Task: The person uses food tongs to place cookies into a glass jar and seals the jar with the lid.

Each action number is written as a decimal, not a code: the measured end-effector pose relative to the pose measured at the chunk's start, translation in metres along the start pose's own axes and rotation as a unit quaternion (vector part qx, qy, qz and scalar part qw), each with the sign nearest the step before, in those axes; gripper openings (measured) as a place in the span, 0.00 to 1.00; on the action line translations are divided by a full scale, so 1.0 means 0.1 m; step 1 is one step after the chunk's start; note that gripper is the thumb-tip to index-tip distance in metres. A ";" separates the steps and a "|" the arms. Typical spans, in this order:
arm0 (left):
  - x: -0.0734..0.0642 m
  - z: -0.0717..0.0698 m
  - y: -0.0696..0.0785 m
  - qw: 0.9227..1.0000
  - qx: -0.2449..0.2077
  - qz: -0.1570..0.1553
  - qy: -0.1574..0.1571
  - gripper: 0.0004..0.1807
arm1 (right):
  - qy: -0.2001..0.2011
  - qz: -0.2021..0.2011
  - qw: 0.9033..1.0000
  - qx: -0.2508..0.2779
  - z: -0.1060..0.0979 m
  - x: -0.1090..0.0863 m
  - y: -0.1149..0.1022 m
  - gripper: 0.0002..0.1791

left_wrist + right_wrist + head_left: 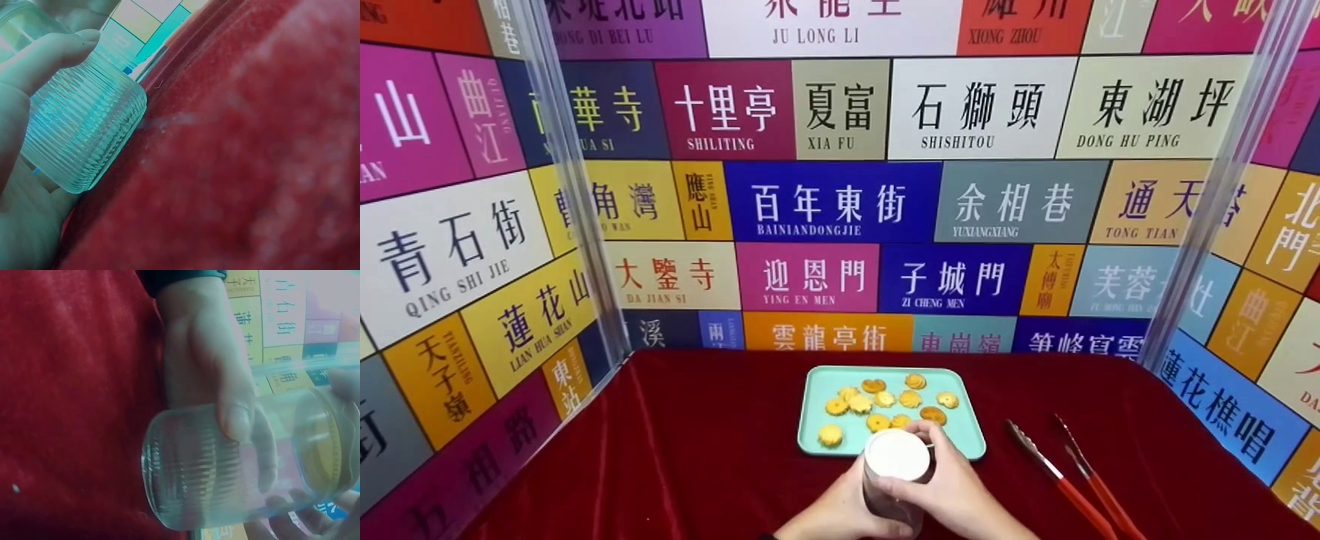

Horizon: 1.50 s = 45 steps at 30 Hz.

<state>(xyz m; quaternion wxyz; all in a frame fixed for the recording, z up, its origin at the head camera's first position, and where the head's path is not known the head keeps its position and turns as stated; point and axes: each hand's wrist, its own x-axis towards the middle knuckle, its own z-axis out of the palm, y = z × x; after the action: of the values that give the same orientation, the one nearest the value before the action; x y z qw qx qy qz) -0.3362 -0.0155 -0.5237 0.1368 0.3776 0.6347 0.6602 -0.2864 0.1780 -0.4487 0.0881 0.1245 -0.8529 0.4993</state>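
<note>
A clear ribbed jar (889,501) with a round white lid (898,454) stands upright in front of me, close to the red cloth. My left hand (838,501) grips its lower body; in the left wrist view the thumb (50,53) lies across the ribbed wall. Around the top, my right hand (956,484) holds the lid, thumb on the near side and fingers on the far side. Through the clear wall in the right wrist view, the jar (191,467) looks empty. Just beyond it sits a mint-green tray (816,401) of cookies (910,398).
Red-handled metal tongs (1065,476) lie spread on the red cloth (697,442), right of the tray. Colourful printed panels (832,202) wall in the table at the back and sides, with clear posts (577,172) at the corners.
</note>
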 end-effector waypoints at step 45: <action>-0.01 0.01 0.03 1.000 0.011 -0.016 0.018 0.55 | 0.028 0.040 0.999 -0.005 0.08 -0.05 -0.04 0.47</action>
<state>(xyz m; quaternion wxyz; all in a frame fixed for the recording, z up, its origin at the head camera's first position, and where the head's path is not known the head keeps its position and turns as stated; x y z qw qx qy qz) -0.3338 -0.0159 -0.5208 0.1315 0.3568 0.6501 0.6579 -0.2807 0.1692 -0.4503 0.0927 0.0754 -0.8571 0.5011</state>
